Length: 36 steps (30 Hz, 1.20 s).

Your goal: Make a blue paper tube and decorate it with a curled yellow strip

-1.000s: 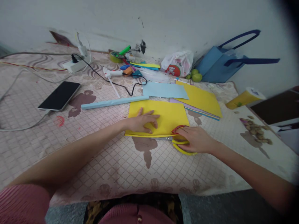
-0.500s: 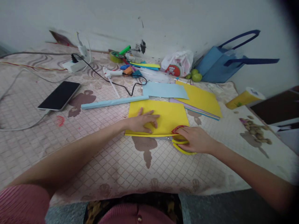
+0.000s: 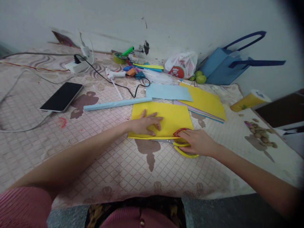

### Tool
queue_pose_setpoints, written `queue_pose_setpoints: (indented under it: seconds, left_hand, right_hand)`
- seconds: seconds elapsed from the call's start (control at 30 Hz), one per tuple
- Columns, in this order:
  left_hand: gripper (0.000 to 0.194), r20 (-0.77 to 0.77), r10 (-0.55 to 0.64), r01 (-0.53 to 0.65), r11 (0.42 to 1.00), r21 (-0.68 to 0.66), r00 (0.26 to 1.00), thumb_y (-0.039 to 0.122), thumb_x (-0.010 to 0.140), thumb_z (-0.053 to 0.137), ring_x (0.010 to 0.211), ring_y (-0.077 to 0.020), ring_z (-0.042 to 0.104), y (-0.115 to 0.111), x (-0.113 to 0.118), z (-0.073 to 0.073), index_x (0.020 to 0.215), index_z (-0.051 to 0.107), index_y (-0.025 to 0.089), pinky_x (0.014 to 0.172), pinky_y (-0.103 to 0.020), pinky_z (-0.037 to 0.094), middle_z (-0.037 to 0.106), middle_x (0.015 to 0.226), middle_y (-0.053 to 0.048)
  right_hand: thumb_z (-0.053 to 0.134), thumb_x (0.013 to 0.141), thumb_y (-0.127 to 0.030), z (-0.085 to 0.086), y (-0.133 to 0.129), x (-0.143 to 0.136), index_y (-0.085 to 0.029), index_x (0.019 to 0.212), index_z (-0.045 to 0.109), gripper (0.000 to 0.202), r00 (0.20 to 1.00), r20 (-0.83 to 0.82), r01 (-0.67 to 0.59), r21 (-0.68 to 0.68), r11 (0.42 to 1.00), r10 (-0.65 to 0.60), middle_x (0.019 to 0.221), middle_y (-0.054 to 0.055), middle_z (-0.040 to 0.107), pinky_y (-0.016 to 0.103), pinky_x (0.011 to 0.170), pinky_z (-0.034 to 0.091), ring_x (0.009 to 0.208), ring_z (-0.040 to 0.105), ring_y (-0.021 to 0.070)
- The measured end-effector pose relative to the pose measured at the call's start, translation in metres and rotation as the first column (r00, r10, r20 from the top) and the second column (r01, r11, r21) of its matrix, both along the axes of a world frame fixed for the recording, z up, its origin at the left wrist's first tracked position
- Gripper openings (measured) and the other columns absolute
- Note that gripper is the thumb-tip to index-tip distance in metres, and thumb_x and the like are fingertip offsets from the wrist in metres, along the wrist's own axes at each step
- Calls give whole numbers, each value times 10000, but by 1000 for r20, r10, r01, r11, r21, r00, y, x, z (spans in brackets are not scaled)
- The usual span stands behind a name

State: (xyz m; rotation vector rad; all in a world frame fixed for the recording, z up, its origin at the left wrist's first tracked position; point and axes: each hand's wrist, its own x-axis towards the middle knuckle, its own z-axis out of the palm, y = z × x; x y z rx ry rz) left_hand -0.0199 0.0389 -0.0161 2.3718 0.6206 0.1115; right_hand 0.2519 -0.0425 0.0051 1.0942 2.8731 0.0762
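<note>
Nearest the desk's (image 3: 114,177) front edge, set back from it about mid-width: scissors (image 3: 186,155), red-and-yellow handles, in the right hand (image 3: 199,141). Right grip closed round the handles; blades run left along the near edge of a yellow sheet (image 3: 172,115), partly hidden, so their opening cannot be told. Left hand (image 3: 145,125) lies on the sheet, palm down, grip spread with fingers slightly bent, holding nothing between them. Brown nutlike pieces (image 3: 260,134) toward the right edge.

Behind the sheet: a narrow blue strip (image 3: 116,104) at its far left corner, a phone (image 3: 62,97) toward the left edge, a light blue sheet (image 3: 168,92) overlapping a stack of coloured sheets (image 3: 205,100). Yellow roll (image 3: 248,102) by the right edge.

Farther: white glue gun (image 3: 116,74), power strip (image 3: 77,67). Along the far edge, green fruit (image 3: 200,79), white plastic bag (image 3: 181,65), blue bag (image 3: 216,67), tape roll (image 3: 118,59).
</note>
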Motion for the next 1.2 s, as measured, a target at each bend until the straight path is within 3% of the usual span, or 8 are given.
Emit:
queue_pose_setpoints:
  seconds: [0.23,1.2]
  left_hand:
    - [258,13,13,-13,1000,-2,1000,310,781,574,1394,-272,21,0,0,-2,1031,567,247,1012,-558,-191,223,1500,7]
    - [295,-26,9,-9,1000,-9,1000,317,781,561,1395,-268,13,-2,2,2,1068,572,249,1004,-556,-207,218,1501,-9]
  right_hand:
    - [526,775,-367,2,-2,-5,-156,1008,553,315,999,-32,43,-2,999,-43,928,77,671,294,671,474,843,636,198]
    - [506,787,-382,3,0,-19,-148,983,556,310,1000,-27,11,23,1000,-10,881,79,665,314,663,472,809,627,212]
